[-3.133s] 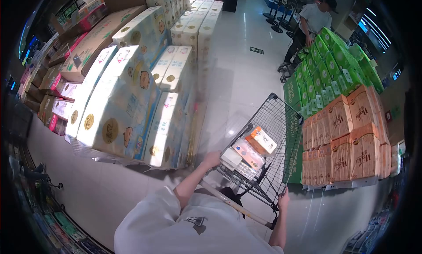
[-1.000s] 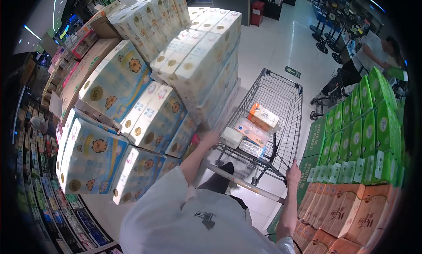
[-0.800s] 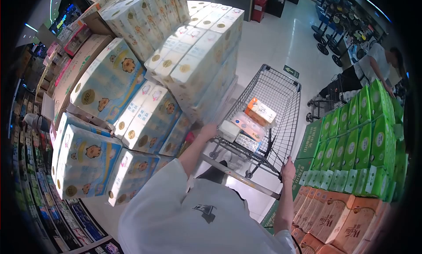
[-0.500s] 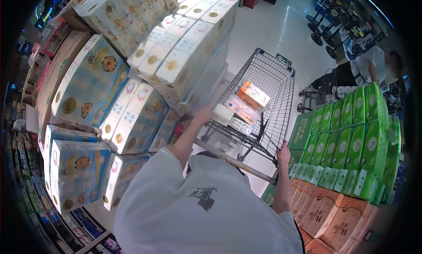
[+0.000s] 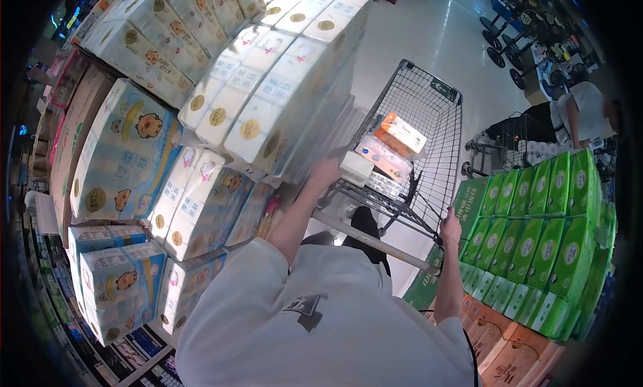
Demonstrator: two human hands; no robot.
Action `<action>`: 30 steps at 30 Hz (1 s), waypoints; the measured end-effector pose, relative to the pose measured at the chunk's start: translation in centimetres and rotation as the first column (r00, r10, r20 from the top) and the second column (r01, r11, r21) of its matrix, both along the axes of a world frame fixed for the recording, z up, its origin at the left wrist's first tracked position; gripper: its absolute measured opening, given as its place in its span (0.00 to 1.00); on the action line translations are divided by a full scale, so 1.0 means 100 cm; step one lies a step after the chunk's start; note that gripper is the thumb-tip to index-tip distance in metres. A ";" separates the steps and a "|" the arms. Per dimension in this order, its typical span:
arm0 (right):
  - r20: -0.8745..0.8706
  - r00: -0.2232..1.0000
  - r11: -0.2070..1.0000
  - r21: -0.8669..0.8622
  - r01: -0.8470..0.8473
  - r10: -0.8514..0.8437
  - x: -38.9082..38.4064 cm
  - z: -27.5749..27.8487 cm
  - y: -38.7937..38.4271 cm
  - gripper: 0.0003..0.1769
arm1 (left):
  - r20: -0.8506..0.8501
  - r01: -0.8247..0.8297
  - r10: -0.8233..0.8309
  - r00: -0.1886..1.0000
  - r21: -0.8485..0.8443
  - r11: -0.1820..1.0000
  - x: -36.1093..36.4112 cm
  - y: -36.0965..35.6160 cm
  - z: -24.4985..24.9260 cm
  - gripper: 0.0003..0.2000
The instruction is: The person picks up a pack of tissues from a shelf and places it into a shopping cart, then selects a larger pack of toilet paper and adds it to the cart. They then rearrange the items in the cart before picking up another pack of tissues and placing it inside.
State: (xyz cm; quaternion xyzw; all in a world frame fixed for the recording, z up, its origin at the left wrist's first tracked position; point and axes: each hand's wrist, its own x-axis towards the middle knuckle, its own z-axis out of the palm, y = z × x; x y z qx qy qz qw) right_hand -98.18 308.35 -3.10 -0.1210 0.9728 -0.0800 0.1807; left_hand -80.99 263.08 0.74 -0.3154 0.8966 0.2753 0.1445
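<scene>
A wire shopping cart [image 5: 429, 92] stands in front of me, angled up and to the right. My right hand [image 5: 451, 227] is closed around the right rear edge of the cart. My left hand [image 5: 325, 174] is at the cart's left rear corner, close beside stacked tissue packs; its fingers are blurred. Inside the cart, toward the rear, lie an orange-and-white pack [image 5: 402, 135], a pink pack [image 5: 383, 157], a white box [image 5: 356, 167] and a clear-wrapped pack [image 5: 385, 184]. The cart's push bar [image 5: 375, 241] crosses just ahead of my body.
Tall stacks of white tissue packs [image 5: 281, 92] line the left side. Green tissue packs [image 5: 536, 206] stand on the right, above orange packs [image 5: 502, 340]. A person [image 5: 583, 112] with another cart [image 5: 509, 142] is at the upper right, near wheeled goods [image 5: 529, 32].
My view has shifted, so the cart and both hands appear farther right. Each hand keeps its place at the cart. A dark-clad leg now shows below the cart's rear.
</scene>
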 end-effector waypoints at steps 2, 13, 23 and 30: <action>-0.008 0.999 0.999 -0.022 -0.039 0.039 -0.021 -0.001 -0.006 0.28 | 0.002 0.035 -0.035 0.999 -0.012 0.999 -0.017 -0.007 -0.006 0.15; -0.016 0.995 0.995 -0.018 -0.098 0.098 -0.151 -0.009 -0.036 0.38 | -0.047 -0.008 0.004 0.999 -0.087 0.996 -0.118 -0.025 -0.029 0.14; 0.015 0.989 0.989 -0.015 -0.147 0.148 -0.254 -0.018 -0.064 0.35 | 0.094 -0.071 0.082 0.992 -0.110 0.991 -0.201 -0.039 -0.013 0.17; 0.000 0.976 0.976 0.021 -0.216 0.216 -0.325 -0.025 -0.094 0.34 | 0.054 -0.139 0.146 0.988 -0.114 0.984 -0.253 -0.054 0.006 0.15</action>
